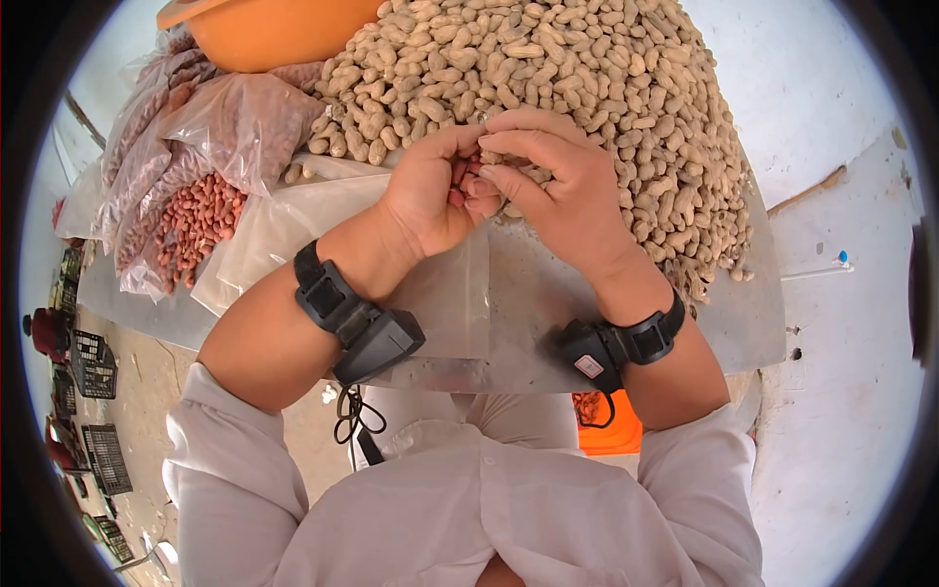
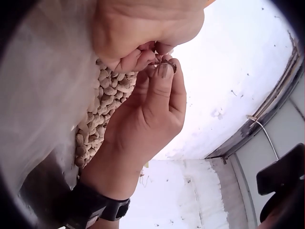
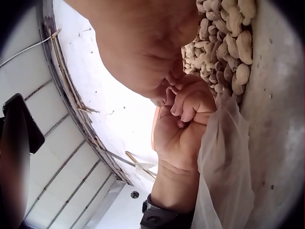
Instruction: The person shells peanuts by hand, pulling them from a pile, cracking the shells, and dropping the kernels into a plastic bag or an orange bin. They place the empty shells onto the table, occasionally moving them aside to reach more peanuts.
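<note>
In the head view my left hand [image 1: 421, 196] is cupped, palm up, with its fingers curled around several red peanut kernels [image 1: 457, 182]. Facing it, my right hand [image 1: 572, 186] pinches a peanut shell [image 2: 170, 65] between thumb and forefinger, right at the left fingertips. From the left wrist view, the thumb presses on that shell's brown edge. One kernel [image 3: 181, 124] shows in the left palm in the right wrist view; the curled fingers hide most of the others. Just beyond both hands rises a large heap of unshelled peanuts [image 1: 646, 108].
Clear plastic bags [image 1: 235, 122] of red kernels lie at the left, one with loose kernels [image 1: 201, 220] at its mouth. An orange basin [image 1: 279, 34] stands behind them. A plastic sheet [image 1: 411, 303] covers part of the metal table [image 1: 533, 293]. Below the edge sits an orange container [image 1: 616, 435].
</note>
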Demonstrator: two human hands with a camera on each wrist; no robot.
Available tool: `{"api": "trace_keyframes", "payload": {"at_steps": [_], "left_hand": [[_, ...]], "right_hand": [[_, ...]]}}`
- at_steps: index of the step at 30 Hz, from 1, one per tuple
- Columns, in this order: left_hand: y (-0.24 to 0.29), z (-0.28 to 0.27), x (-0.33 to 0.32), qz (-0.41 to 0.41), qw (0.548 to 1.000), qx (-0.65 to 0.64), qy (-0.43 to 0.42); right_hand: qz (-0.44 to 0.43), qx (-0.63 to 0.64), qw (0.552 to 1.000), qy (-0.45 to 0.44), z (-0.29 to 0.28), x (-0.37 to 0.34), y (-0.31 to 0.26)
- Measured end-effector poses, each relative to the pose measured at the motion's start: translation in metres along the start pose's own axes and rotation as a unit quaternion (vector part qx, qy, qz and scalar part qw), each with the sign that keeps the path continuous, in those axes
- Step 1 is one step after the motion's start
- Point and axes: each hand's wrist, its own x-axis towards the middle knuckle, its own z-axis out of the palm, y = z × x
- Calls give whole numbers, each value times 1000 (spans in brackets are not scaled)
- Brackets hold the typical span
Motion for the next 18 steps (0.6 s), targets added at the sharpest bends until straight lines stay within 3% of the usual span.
{"api": "trace_keyframes", "payload": {"at_steps": [12,15,18], "left_hand": [[3,-7,3,-39,999,-14,-10],[1,-2,2,-35,999,-13,4],[1,-8,4,-59,995,-19,-78]], "right_hand": [[-96,-32,990,-96,-15,6,2],[-66,-1,996,-56,-15,6,2],[52,60,996,-40,-16,4,-3]]}}
